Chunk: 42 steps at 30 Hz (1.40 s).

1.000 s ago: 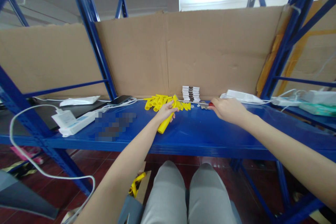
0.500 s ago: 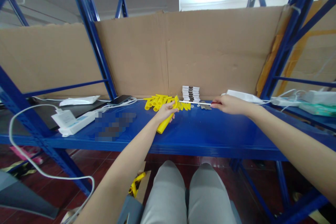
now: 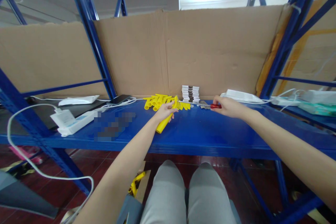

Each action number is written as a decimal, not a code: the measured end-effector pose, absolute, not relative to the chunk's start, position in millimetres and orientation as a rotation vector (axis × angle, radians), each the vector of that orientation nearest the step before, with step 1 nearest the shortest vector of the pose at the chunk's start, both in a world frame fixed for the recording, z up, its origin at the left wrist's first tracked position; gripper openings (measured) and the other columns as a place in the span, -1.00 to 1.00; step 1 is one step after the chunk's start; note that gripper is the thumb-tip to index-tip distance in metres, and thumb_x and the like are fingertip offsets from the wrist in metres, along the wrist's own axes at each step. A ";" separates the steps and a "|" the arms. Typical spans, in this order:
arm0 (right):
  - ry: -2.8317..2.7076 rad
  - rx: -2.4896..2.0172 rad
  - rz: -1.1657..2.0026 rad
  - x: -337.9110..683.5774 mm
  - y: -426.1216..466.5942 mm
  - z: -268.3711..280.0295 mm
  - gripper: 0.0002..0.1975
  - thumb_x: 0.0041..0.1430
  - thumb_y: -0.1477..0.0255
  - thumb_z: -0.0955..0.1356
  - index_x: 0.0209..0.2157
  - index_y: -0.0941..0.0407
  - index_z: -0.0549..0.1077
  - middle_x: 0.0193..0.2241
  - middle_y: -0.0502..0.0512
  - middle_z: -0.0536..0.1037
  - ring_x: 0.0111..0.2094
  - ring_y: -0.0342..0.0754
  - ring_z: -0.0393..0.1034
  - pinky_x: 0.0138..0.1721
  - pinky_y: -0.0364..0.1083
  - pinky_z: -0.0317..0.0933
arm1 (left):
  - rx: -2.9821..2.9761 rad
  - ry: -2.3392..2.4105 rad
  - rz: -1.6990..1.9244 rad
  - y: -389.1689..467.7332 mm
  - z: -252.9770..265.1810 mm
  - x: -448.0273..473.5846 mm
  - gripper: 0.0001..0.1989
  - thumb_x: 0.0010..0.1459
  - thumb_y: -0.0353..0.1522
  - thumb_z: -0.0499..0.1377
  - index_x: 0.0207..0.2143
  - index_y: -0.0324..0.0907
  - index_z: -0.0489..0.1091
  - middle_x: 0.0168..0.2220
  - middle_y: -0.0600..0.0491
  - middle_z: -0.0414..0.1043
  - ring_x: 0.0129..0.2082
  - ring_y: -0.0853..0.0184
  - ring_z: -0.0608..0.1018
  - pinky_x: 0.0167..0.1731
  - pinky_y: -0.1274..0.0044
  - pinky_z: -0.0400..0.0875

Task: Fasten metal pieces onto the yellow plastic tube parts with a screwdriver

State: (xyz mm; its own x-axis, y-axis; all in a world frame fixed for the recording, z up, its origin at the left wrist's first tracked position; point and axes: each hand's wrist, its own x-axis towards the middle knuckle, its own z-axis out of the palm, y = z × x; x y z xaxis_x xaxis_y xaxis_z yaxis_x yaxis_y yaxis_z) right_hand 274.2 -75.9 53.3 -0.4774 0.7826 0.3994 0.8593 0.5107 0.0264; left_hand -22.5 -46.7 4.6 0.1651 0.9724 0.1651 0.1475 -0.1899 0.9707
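Note:
My left hand (image 3: 165,111) is closed round a yellow plastic tube-like handle (image 3: 163,125), whose wide end points down toward me. In my right hand (image 3: 228,107) is a screwdriver by its red grip (image 3: 216,106). Its long metal shaft runs left to the upper end of the yellow handle, where the exact contact is too small to make out. Behind my left hand lies a heap of similar yellow handles (image 3: 155,102). Small flat yellow pieces (image 3: 186,106) lie just right of that hand. A stack of white strips with dark middles (image 3: 190,94) stands behind the shaft.
The blue shelf (image 3: 194,136) is backed by cardboard (image 3: 210,49) and flanked by blue posts. At left are a white power strip (image 3: 78,124), cables and a black phone (image 3: 120,99). A white box (image 3: 243,96) sits behind my right hand. Below, a carton holds yellow parts (image 3: 136,183).
My right hand has turned on the screwdriver and shifted slightly, so more of the red grip shows. The left hand and yellow handle are almost unmoved.

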 end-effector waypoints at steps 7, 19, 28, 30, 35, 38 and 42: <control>-2.394 -1.446 -0.541 270.4 -79.6 43.7 -0.74 0.29 0.31 0.18 -0.20 0.13 0.42 -0.29 0.23 0.60 -0.29 0.06 0.48 -0.33 -0.09 0.17 | 1.553 1.165 1.155 -51.2 8.0 -21.3 -0.29 0.06 -0.51 0.22 0.28 -0.26 0.15 -0.46 0.05 0.48 -0.74 0.50 0.37 -0.78 0.64 0.25; -2.257 -1.410 -0.565 276.7 -75.3 1.2 -0.73 0.30 0.29 0.18 -0.23 0.12 0.43 -0.27 0.21 0.60 -0.28 0.07 0.50 -0.39 -0.09 0.18 | 1.693 1.206 1.099 -56.0 10.1 -20.2 -0.30 0.08 -0.50 0.20 0.29 -0.33 0.14 -0.37 -0.04 0.50 -0.71 0.51 0.37 -0.77 0.63 0.27; -2.207 -1.290 -0.501 283.5 -63.8 -9.9 -0.81 0.24 0.28 0.28 -0.23 0.10 0.41 -0.37 0.13 0.59 -0.41 0.02 0.48 -0.45 -0.11 0.19 | 1.746 1.249 1.052 -59.6 12.0 -17.3 -0.31 0.08 -0.49 0.18 0.28 -0.29 0.14 -0.29 -0.07 0.50 -0.71 0.53 0.37 -0.75 0.63 0.30; -2.200 -1.315 -0.551 284.9 -62.4 -11.1 -0.86 0.23 0.33 0.27 -0.27 0.09 0.40 -0.40 0.12 0.57 -0.43 0.00 0.46 -0.49 -0.13 0.14 | 1.757 1.252 1.039 -59.1 11.5 -17.1 -0.32 0.09 -0.49 0.18 0.28 -0.30 0.15 -0.30 -0.07 0.50 -0.70 0.52 0.37 -0.74 0.63 0.29; -2.181 -1.312 -0.690 284.1 -63.9 -11.3 -0.71 0.30 0.25 0.20 -0.26 0.11 0.45 -0.31 0.18 0.58 -0.34 0.02 0.47 -0.48 -0.12 0.10 | 1.751 1.288 1.055 -57.5 10.4 -16.0 -0.30 0.10 -0.48 0.18 0.31 -0.28 0.10 -0.26 -0.10 0.50 -0.69 0.53 0.36 -0.71 0.62 0.31; -2.199 -1.314 -0.675 281.1 -64.2 -10.8 -0.64 0.33 0.21 0.16 -0.21 0.12 0.47 -0.25 0.21 0.58 -0.29 0.03 0.48 -0.46 -0.11 0.12 | 1.770 1.297 1.085 -56.1 9.6 -15.0 -0.30 0.11 -0.48 0.16 0.31 -0.25 0.09 -0.18 -0.13 0.50 -0.67 0.55 0.38 -0.67 0.61 0.35; -2.209 -1.341 -0.605 280.4 -60.7 -11.7 -0.70 0.30 0.21 0.21 -0.18 0.12 0.44 -0.28 0.18 0.59 -0.32 0.03 0.48 -0.45 -0.11 0.13 | 1.753 1.320 1.083 -55.5 7.7 -12.2 -0.30 0.12 -0.49 0.14 0.32 -0.21 0.08 -0.16 -0.13 0.49 -0.67 0.56 0.37 -0.70 0.64 0.33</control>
State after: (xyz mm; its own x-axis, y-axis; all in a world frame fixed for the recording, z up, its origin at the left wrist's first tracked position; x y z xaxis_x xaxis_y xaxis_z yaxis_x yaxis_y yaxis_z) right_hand 280.4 -60.7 -11.7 -0.4027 0.6856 0.6065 0.8989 0.4211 0.1208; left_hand -12.2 -55.5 7.7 0.1393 0.9666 0.2150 0.3999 -0.2535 0.8808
